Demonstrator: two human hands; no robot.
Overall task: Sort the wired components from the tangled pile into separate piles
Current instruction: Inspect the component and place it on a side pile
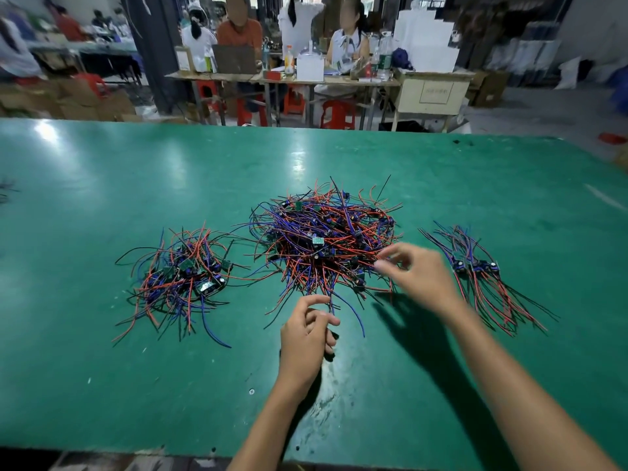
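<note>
1. The tangled pile was seen at the middle of the green table — by far the largest heap, so most of the sorting was judged left to do
2. A loose left pile and a small, neatly aligned right pile lay well apart from it
3. Wire ends at the near edge were pinched by the left hand
4. The right hand — blurred — was reached into the tangle, fingers curled; a grip could not be told
</note>
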